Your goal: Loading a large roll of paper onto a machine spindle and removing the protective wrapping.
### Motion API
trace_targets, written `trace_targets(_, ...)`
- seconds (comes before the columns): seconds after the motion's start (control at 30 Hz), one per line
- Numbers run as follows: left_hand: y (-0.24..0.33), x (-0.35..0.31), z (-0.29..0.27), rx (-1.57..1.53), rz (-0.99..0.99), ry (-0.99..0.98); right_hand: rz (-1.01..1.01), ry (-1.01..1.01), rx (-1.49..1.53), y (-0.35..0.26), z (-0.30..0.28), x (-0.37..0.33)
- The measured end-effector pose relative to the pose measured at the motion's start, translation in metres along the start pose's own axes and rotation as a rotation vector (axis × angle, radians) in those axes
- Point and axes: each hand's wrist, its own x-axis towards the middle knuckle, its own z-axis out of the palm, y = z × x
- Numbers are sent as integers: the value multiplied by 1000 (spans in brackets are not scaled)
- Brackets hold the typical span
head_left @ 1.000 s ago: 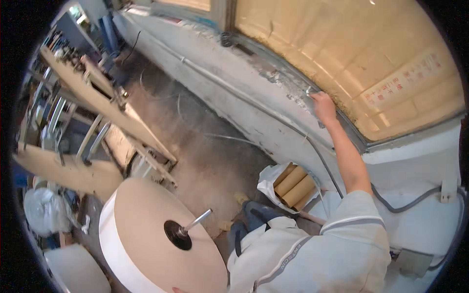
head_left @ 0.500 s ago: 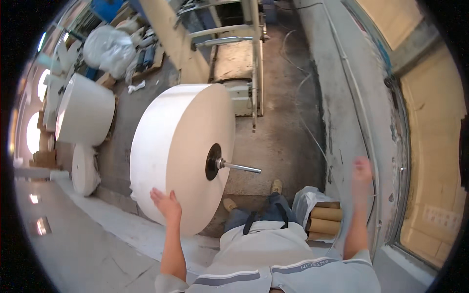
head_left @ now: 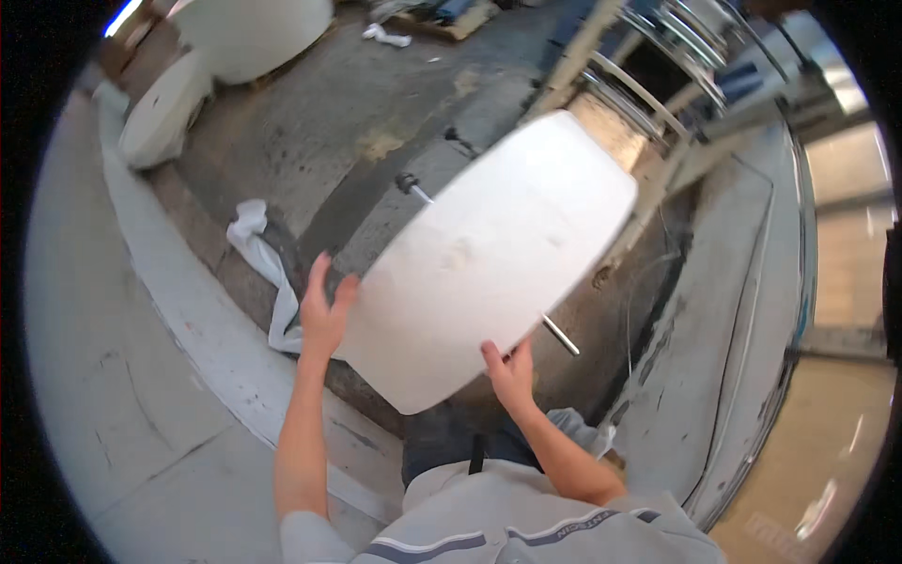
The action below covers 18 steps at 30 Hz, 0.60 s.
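A large white paper roll (head_left: 498,254) stands on its rim in front of me, its curved face toward me. A metal shaft (head_left: 561,336) sticks out of its right side, and a dark collar (head_left: 409,183) sits on the shaft's other end at the left. My left hand (head_left: 324,305) is at the roll's near left edge, fingers spread and thumb against the paper. Lower down, my right hand (head_left: 512,371) clasps the near right edge, thumb on the curved face and fingers along the side, their tips partly hidden.
A strip of loose white paper (head_left: 268,268) trails on the floor left of the roll. Farther left are a smaller roll (head_left: 167,113) and a large roll (head_left: 249,38). A metal machine frame (head_left: 648,85) stands beyond; a grey wall ledge (head_left: 719,310) runs along the right.
The roll has turned from showing its right flat side to showing its curved face. My right hand has come from the far right onto its edge. My view has swung round to the left.
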Motion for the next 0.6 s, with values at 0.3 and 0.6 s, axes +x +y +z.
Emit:
trace_targets(0.3,10,68,53,-10,-72,-509,204,-335,-222,89,74,-61)
trace_targets(0.6,35,73,69,-37,-102,-518,319,-167,-108,83,76,-57)
